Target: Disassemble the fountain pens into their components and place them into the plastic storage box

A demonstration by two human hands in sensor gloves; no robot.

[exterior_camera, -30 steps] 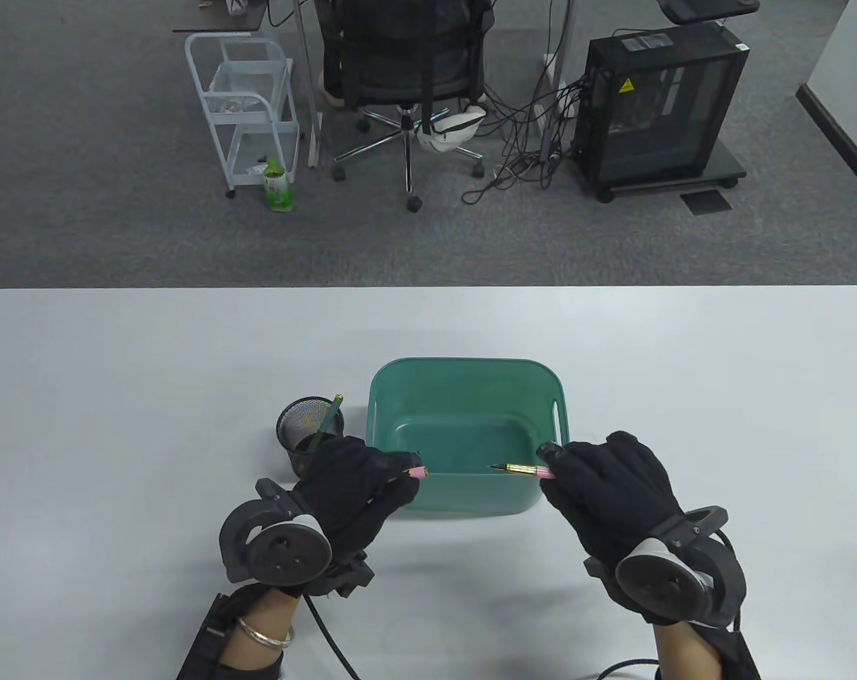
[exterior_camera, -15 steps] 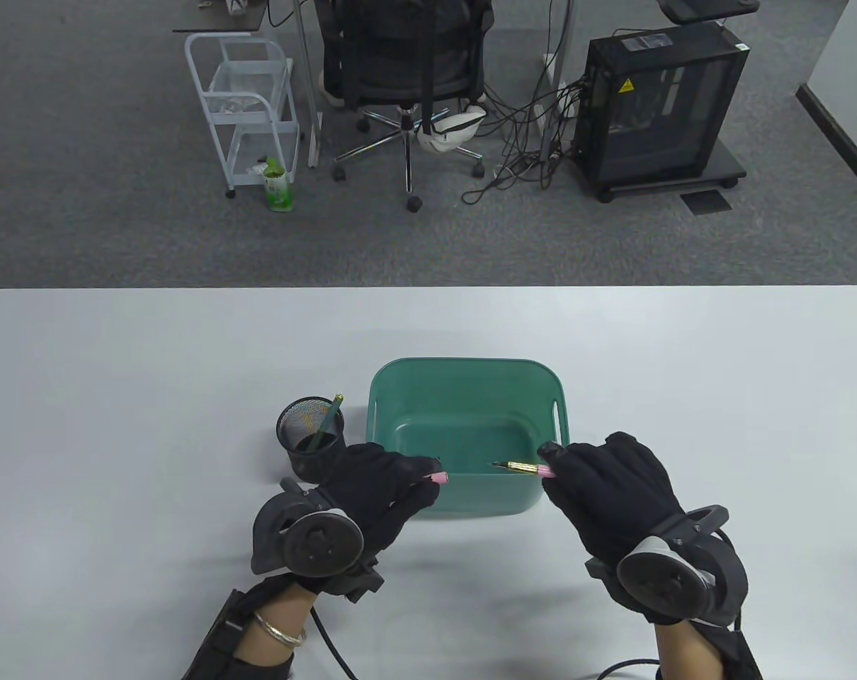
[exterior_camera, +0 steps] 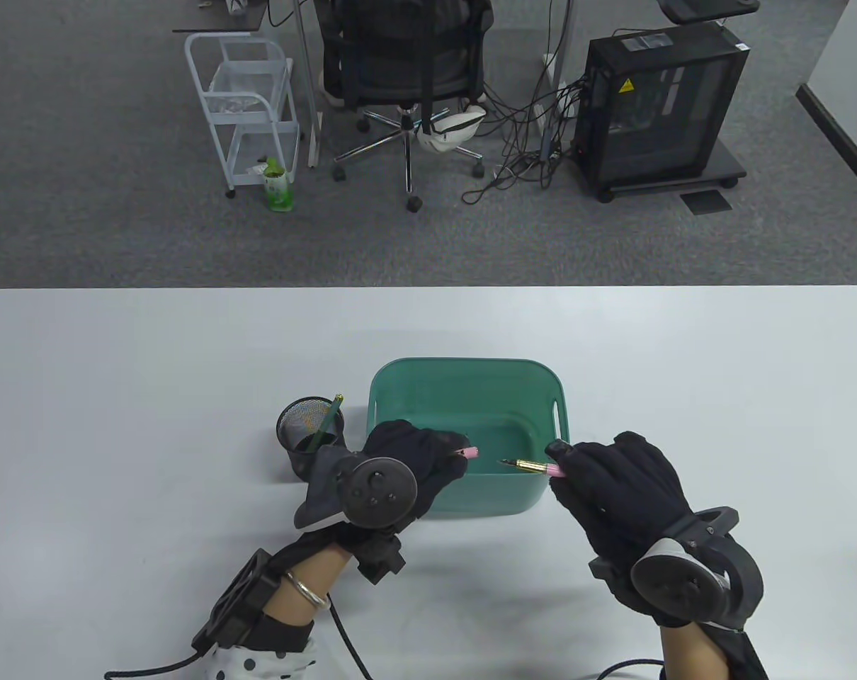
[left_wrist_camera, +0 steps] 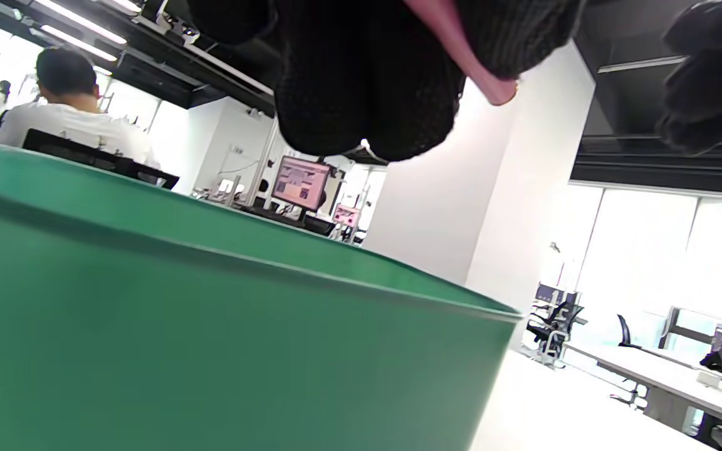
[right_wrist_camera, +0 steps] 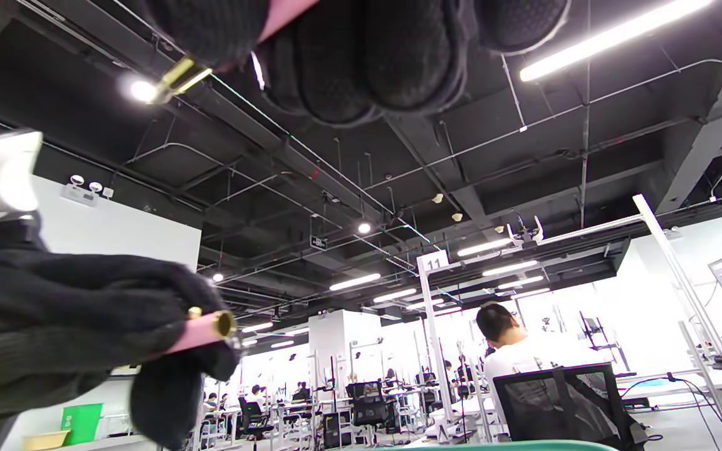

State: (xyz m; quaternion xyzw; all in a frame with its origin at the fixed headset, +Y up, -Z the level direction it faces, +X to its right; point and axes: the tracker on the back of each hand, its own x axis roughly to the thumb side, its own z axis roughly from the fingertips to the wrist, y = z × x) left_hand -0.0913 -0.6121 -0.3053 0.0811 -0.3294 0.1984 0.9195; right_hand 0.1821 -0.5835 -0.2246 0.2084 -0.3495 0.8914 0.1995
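Note:
A green plastic box [exterior_camera: 552, 397] stands mid-table, its wall [left_wrist_camera: 210, 351] filling the left wrist view. My left hand [exterior_camera: 418, 460] reaches over the box's near-left rim and grips a pink pen cap [exterior_camera: 472, 451], whose end pokes out between the fingers [left_wrist_camera: 483, 75]. My right hand [exterior_camera: 598, 482] hovers at the box's near-right corner, gripping the pink pen body with its gold nib section [exterior_camera: 531, 465] pointing left over the box. The same gold section [right_wrist_camera: 179, 75] shows under the right fingers. The left hand's pink cap [right_wrist_camera: 207, 329] appears there too.
A black mesh pen cup [exterior_camera: 310, 432] with a green pen [exterior_camera: 327, 425] stands just left of the box, behind my left hand. The white table [exterior_camera: 117, 397] ends at its far edge; an office chair [exterior_camera: 400, 71] and a computer case [exterior_camera: 655, 106] stand beyond.
My left hand has moved right and forward with the pink cap, from beside the box's near-left corner to over its rim, the wrist rolling. The right hand shifted slightly right.

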